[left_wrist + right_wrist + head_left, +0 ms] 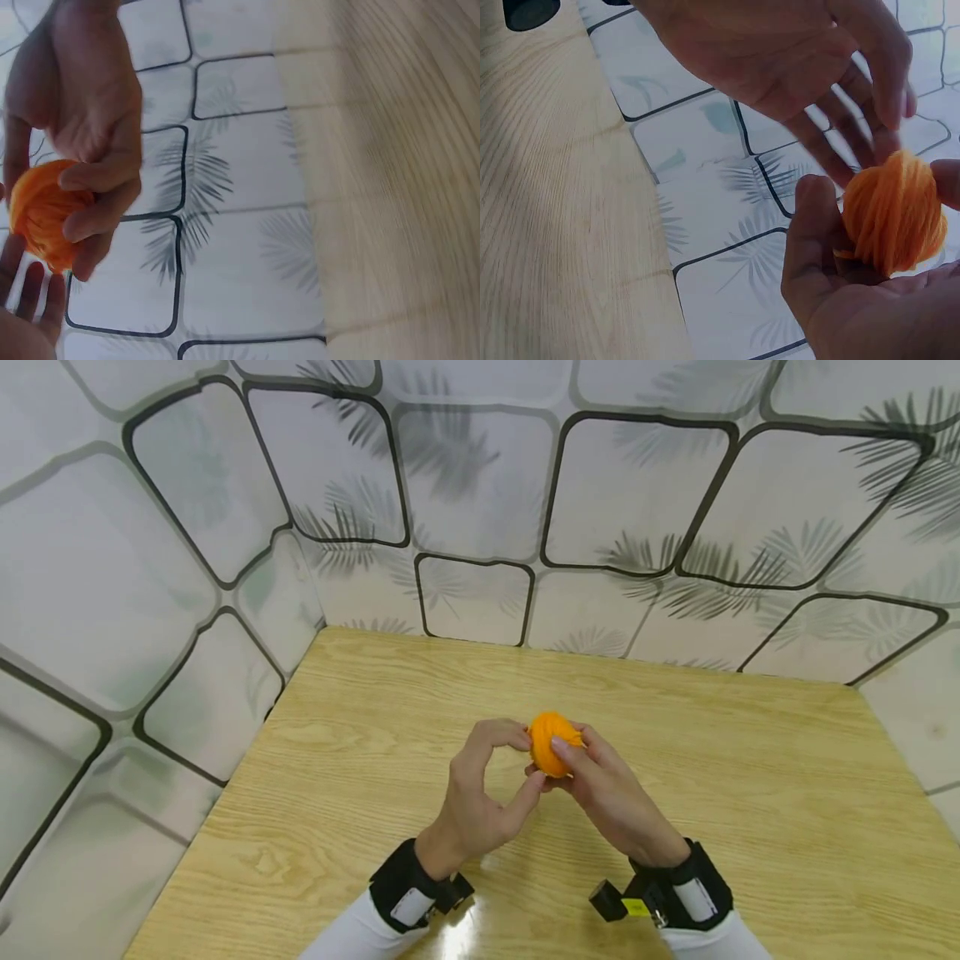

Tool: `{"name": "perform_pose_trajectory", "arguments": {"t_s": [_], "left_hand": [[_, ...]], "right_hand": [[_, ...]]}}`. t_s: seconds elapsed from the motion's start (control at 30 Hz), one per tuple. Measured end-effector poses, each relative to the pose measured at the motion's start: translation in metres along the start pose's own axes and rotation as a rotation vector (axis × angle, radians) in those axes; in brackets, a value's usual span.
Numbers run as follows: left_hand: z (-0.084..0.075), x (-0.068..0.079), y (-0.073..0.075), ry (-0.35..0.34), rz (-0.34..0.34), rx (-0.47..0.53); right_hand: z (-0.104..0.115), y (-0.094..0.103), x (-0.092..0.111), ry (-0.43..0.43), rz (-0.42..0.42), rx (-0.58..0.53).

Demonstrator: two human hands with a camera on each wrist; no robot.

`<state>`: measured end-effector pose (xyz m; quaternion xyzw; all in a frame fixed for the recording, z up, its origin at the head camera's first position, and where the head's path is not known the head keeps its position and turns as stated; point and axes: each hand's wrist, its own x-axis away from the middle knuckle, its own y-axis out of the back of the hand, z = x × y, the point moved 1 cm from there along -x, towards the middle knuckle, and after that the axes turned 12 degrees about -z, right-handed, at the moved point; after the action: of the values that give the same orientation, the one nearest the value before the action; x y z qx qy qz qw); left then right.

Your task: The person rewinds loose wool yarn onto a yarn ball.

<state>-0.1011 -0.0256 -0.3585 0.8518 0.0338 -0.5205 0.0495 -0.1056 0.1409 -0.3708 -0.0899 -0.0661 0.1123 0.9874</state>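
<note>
A ball of orange yarn point(551, 745) is held above the table between both hands. In the head view the right hand point(611, 789) grips it, with the thumb across its front and fingers behind. The left hand point(476, 802) bends its thumb and index finger toward the ball's left side, their tips at its edge. Wound strands show on the ball point(896, 214) in the right wrist view. The left wrist view has the right hand's fingers point(97, 202) curled on the ball point(49, 214), while the left hand point(30, 322) is partly cut off at lower left.
Below the hands lies a light wood-grain table point(337, 760). A pale curtain point(480, 468) with dark outlines and leaf prints stands behind the table and along its left side. Black straps with small cameras circle both wrists.
</note>
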Motion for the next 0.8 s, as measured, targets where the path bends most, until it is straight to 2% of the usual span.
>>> {"name": "perform_pose_trajectory", "arguments": {"t_s": [0.07,0.17,0.27,0.33,0.47,0.57,0.7,0.8], "left_hand": [[-0.001,-0.001,-0.001,0.134,-0.015,0.029],[0.008,0.006,-0.004,0.329,0.002,0.015],[0.023,0.017,-0.006,0.493,0.084,-0.045],[0.033,0.022,-0.006,0.565,0.172,-0.077],[0.045,0.026,-0.007,0.633,0.287,-0.100],[0.055,0.027,-0.011,0.654,0.303,-0.161],[0.073,0.029,-0.018,0.672,0.322,-0.286],[0.087,0.032,-0.023,0.697,0.387,-0.355]], "right_hand": [[-0.002,0.001,0.000,0.003,0.000,-0.003],[-0.006,0.003,-0.004,0.004,0.009,-0.001],[-0.011,0.007,-0.010,0.005,0.006,0.038],[-0.014,0.011,-0.016,-0.002,0.001,0.097],[-0.020,0.020,-0.026,-0.055,0.019,0.173],[-0.026,0.026,-0.034,-0.106,0.004,0.169],[-0.036,0.036,-0.048,-0.120,-0.048,0.175],[-0.045,0.043,-0.059,-0.105,-0.092,0.231]]}}
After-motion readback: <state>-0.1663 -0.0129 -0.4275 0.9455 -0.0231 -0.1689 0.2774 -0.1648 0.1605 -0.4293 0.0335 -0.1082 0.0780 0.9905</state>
